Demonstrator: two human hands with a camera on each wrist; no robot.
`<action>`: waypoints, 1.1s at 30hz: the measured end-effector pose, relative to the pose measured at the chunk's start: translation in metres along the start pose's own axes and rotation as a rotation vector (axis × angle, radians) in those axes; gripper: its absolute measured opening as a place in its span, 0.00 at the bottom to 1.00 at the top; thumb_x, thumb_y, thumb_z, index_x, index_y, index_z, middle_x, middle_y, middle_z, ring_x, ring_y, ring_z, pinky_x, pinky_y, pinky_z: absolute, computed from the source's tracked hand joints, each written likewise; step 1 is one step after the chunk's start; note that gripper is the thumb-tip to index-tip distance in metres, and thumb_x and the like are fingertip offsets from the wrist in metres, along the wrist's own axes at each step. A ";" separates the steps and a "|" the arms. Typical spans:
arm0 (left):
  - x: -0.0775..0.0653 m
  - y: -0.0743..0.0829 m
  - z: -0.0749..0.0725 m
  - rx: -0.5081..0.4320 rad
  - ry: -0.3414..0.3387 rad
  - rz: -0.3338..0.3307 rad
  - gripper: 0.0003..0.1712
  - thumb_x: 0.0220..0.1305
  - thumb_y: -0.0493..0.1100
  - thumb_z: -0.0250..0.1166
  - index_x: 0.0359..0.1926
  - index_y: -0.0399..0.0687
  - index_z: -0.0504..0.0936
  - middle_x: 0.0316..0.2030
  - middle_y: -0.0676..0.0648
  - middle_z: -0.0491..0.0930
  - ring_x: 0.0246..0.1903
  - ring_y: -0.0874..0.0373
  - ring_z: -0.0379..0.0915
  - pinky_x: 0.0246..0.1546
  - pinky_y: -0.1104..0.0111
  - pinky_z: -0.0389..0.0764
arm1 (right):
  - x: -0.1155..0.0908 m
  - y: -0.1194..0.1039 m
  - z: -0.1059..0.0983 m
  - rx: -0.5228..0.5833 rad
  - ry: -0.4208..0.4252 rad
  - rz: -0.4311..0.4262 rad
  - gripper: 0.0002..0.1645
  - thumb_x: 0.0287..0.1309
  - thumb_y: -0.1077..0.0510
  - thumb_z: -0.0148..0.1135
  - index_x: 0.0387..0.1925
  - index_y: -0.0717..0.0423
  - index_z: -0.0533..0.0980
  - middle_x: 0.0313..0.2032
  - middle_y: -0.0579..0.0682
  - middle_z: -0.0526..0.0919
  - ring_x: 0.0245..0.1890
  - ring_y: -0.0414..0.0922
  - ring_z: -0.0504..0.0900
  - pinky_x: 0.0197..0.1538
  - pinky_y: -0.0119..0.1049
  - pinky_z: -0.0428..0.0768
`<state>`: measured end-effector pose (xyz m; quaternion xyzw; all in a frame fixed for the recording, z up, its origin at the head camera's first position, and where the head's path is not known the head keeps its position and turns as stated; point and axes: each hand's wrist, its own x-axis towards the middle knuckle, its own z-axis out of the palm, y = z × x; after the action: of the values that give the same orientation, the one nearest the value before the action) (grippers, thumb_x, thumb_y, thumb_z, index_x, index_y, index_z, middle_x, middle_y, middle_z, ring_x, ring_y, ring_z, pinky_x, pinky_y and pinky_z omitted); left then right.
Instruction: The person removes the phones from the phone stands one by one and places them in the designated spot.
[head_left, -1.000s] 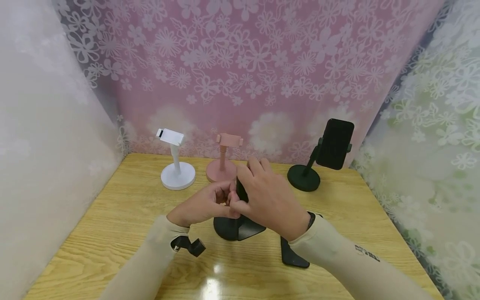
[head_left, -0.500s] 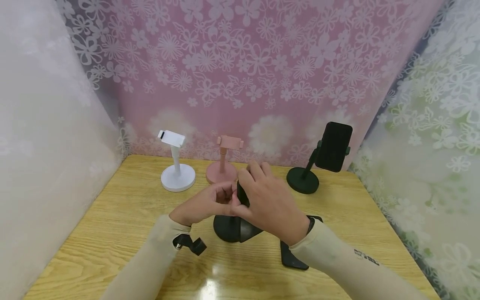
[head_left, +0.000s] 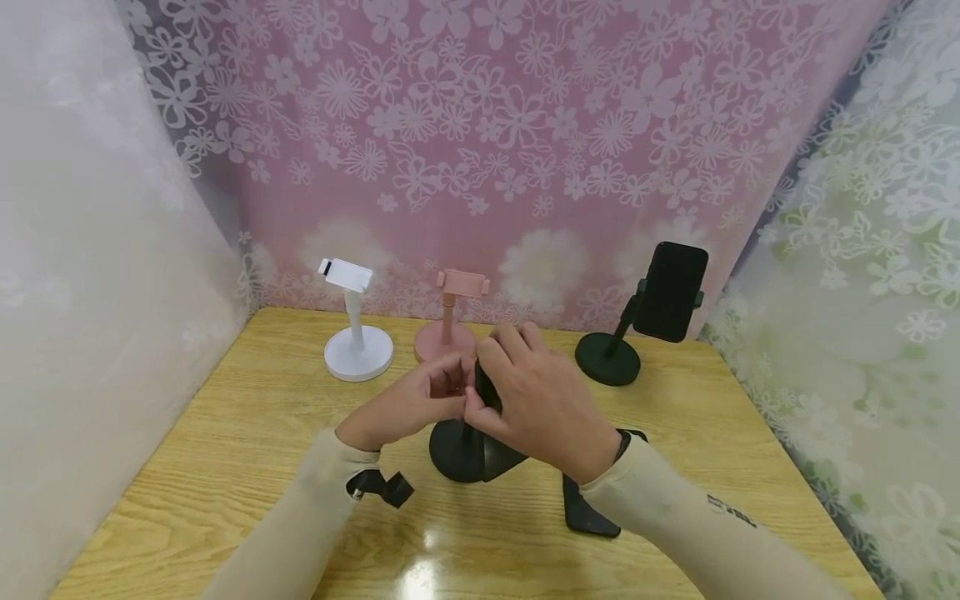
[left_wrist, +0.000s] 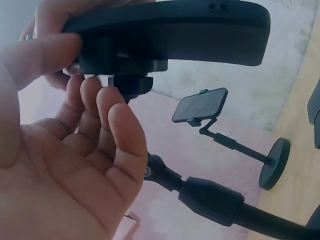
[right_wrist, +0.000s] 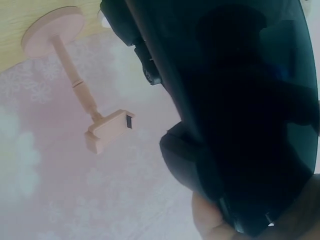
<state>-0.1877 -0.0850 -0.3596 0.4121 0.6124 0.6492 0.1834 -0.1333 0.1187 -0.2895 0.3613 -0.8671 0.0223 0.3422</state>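
On the worktop (head_left: 225,433), a black stand (head_left: 459,450) stood at the centre, its round base at 6 o'clock below both hands. The right hand (head_left: 536,400) gripped the phone (left_wrist: 170,30) on top; at 9 o'clock, the left hand (head_left: 408,408) pinched the clamp (left_wrist: 117,62) behind it.

head view high over table (head_left: 225,433), wrist views close, sharing black phone (left_wrist: 200,30)

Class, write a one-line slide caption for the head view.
Both hands, left and right, work a phone on a black stand; three more stands behind.
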 end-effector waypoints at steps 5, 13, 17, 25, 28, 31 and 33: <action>0.000 0.004 0.005 0.194 0.056 0.095 0.13 0.75 0.36 0.61 0.57 0.41 0.74 0.47 0.45 0.77 0.45 0.53 0.75 0.49 0.61 0.79 | -0.005 0.003 -0.001 0.036 0.017 -0.021 0.15 0.61 0.49 0.61 0.39 0.56 0.73 0.40 0.51 0.77 0.37 0.50 0.73 0.31 0.38 0.75; 0.002 0.008 0.011 0.491 0.041 0.235 0.15 0.69 0.37 0.70 0.55 0.51 0.82 0.52 0.52 0.81 0.50 0.55 0.78 0.53 0.57 0.80 | -0.020 0.005 -0.009 0.152 0.181 -0.095 0.18 0.69 0.46 0.51 0.42 0.58 0.75 0.41 0.53 0.79 0.38 0.51 0.76 0.31 0.40 0.79; 0.001 0.008 0.011 0.504 0.033 0.221 0.17 0.70 0.38 0.69 0.57 0.52 0.82 0.53 0.53 0.81 0.52 0.59 0.78 0.53 0.59 0.81 | -0.031 0.005 -0.015 0.184 0.353 -0.155 0.21 0.71 0.45 0.49 0.40 0.59 0.75 0.38 0.54 0.78 0.35 0.51 0.75 0.33 0.43 0.79; -0.002 0.014 0.010 0.540 0.065 0.153 0.16 0.70 0.42 0.70 0.57 0.57 0.84 0.52 0.59 0.82 0.50 0.61 0.77 0.53 0.60 0.79 | -0.065 0.024 -0.017 0.152 0.548 -0.160 0.23 0.69 0.44 0.53 0.36 0.63 0.76 0.34 0.56 0.79 0.32 0.53 0.74 0.33 0.46 0.77; -0.002 0.016 0.010 0.536 0.065 0.143 0.16 0.70 0.42 0.70 0.57 0.57 0.84 0.53 0.58 0.82 0.50 0.60 0.76 0.54 0.58 0.79 | -0.089 0.047 -0.012 0.103 0.523 -0.110 0.23 0.70 0.45 0.52 0.37 0.64 0.75 0.34 0.58 0.79 0.31 0.54 0.74 0.28 0.46 0.75; -0.002 0.016 0.010 0.527 0.063 0.139 0.16 0.70 0.42 0.70 0.57 0.56 0.84 0.53 0.58 0.82 0.50 0.60 0.76 0.54 0.59 0.79 | -0.118 0.076 -0.008 0.031 0.447 -0.035 0.24 0.69 0.44 0.51 0.38 0.64 0.75 0.35 0.59 0.79 0.32 0.57 0.75 0.22 0.49 0.75; -0.002 0.016 0.010 0.527 0.063 0.139 0.16 0.70 0.42 0.70 0.57 0.57 0.84 0.53 0.58 0.81 0.49 0.59 0.76 0.53 0.62 0.79 | -0.141 0.096 -0.006 -0.013 0.377 0.022 0.25 0.68 0.44 0.51 0.38 0.64 0.75 0.36 0.60 0.80 0.33 0.59 0.76 0.20 0.50 0.75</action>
<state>-0.1748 -0.0823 -0.3463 0.4662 0.7359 0.4909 0.0055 -0.1201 0.2770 -0.3504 0.3392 -0.7916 0.0875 0.5006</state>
